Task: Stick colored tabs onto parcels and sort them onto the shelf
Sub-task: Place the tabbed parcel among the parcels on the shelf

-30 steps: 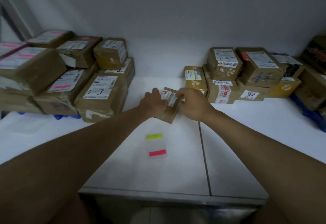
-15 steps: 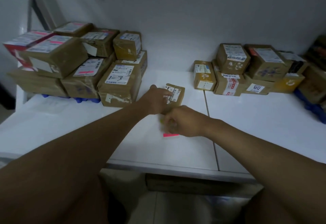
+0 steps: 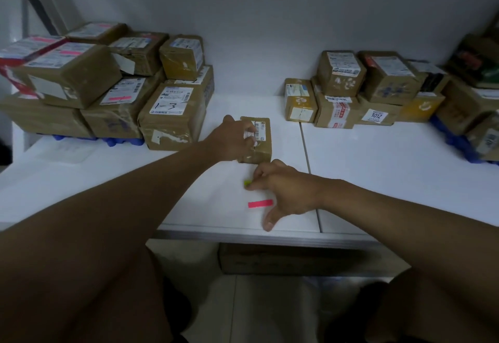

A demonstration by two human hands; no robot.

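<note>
My left hand (image 3: 234, 137) rests on the small brown parcel (image 3: 258, 140) at the white table's (image 3: 378, 170) centre, fingers curled over its label, as half a second ago. Just in front of the parcel, my right hand (image 3: 286, 188) has edged toward the table's front edge; its fingertips now pinch the green tab (image 3: 247, 182), thumb splayed. The pink tab (image 3: 260, 203), partly covered before, lies fully exposed beside that thumb. Taped parcel stacks (image 3: 113, 86) flank the parcel left and right.
</note>
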